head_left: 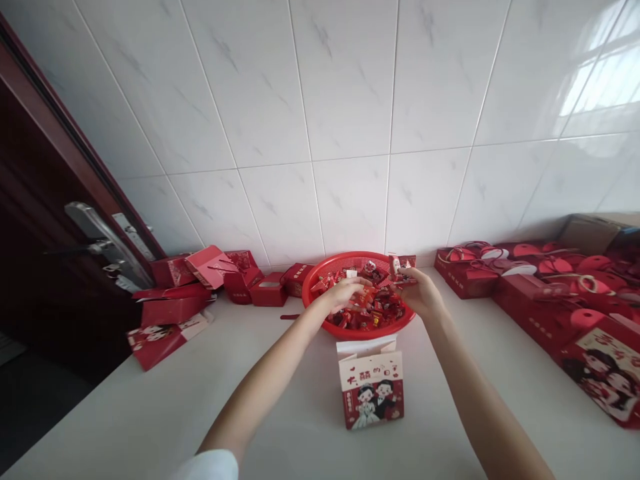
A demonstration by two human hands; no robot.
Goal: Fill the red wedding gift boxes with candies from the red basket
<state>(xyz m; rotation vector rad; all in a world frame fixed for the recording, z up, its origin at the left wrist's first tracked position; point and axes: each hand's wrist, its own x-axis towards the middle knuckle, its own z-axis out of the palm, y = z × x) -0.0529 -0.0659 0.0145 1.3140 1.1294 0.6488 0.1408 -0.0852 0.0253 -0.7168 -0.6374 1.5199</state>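
Note:
A round red plastic basket full of small wrapped candies stands near the tiled wall. My left hand is over the candies at the basket's left middle, its fingers bent; what its fingertips hold, if anything, is too small to tell. At the basket's right rim, my right hand grips a red candy packet between thumb and fingers. In front of the basket an upright red and cream box with a cartoon couple on it has its top flaps open.
Red boxes lie piled at the left beside a dark door. Smaller red boxes stand left of the basket. Many red gift boxes with cords fill the right side, with a cardboard box behind.

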